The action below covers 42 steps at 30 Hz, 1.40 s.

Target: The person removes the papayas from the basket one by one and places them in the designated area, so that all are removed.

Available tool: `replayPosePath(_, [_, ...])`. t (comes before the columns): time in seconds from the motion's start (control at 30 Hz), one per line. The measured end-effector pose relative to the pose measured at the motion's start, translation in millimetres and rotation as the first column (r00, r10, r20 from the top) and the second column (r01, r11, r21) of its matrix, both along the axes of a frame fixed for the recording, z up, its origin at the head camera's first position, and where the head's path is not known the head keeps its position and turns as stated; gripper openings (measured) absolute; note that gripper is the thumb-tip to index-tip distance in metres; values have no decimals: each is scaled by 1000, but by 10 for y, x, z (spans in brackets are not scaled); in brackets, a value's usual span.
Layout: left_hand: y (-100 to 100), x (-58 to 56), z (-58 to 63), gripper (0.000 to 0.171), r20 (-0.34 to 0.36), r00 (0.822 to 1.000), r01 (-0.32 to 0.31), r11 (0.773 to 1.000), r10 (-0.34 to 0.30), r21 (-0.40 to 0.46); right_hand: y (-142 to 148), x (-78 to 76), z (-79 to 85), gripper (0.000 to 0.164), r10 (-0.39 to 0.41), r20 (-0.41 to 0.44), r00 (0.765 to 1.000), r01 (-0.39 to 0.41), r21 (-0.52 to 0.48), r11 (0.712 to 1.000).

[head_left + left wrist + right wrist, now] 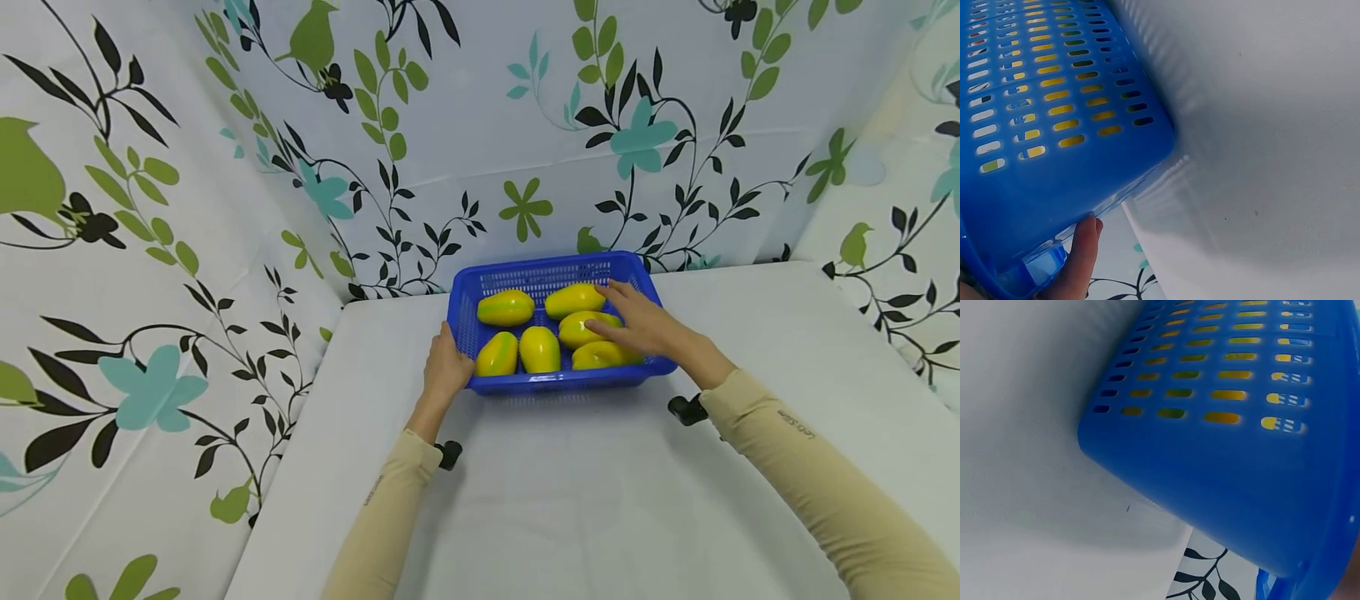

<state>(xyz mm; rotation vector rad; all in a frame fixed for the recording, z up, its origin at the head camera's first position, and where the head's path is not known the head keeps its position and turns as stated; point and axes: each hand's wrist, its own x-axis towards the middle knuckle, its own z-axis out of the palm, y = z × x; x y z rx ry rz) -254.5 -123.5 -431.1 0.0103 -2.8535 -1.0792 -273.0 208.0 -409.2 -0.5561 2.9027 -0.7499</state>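
The left hand (447, 364) grips the left end of the blue basket (557, 382); the right hand (643, 323), fingers extended, reaches over the opposite rim. Between them, the plastic looks light, stiff, best held by both ends. Inside, glossy yellow fruits (539, 350) seem slippery, likely to roll; whether right fingertips touch them, I cannot tell.

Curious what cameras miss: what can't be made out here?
Head: part of a yellow fruit, behind the right hand.
Head: lettering on the left sleeve, too small.
Left wrist: the fruits' shapes, behind the blue basket.
Right wrist: most of that hand, behind the basket or past the edge.
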Motion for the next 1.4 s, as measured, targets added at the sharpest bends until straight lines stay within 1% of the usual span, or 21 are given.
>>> replayPosePath(0.2, [15,-2,-38,72,-7,1000,17,1000,-17,0,-1,29,-11,87,12,29,1000,-12,1,1000])
replayPosePath(0.43, [-24,10,-9,74,0,1000,14,1000,-14,6,-60,21,-23,84,14,36,999,-14,1,1000])
replayPosePath(0.63, [-75,9,-18,75,-7,1000,16,1000,-16,-3,-130,24,-51,81,25,45,999,-25,-5,1000])
replayPosePath(0.77, [-83,-6,-30,75,-4,1000,21,1000,-21,-7,-144,32,-80,81,24,60,998,-25,11,1000])
replayPosePath(0.9, [-58,-24,-46,74,-5,999,35,999,-35,-11,-122,33,-102,79,20,56,998,-22,36,999])
replayPosePath(1.03, [-78,-18,-37,74,2,1000,27,1000,-27,-6,-157,30,-117,78,42,63,997,-44,37,998])
replayPosePath(1.17, [-88,-26,-39,76,7,999,35,999,-35,14,-170,30,-147,79,59,73,996,-62,29,998])
replayPosePath(1.27, [-86,-18,-33,75,-5,999,35,999,-35,28,-174,23,-185,80,67,82,994,-69,30,997])
replayPosePath(1.3, [-86,-5,-23,75,-22,999,36,999,-35,20,-177,20,-197,81,70,82,994,-73,32,997])
replayPosePath(1.4, [-97,6,-10,72,-43,999,29,1000,-28,3,-204,3,-226,83,76,72,995,-79,39,996])
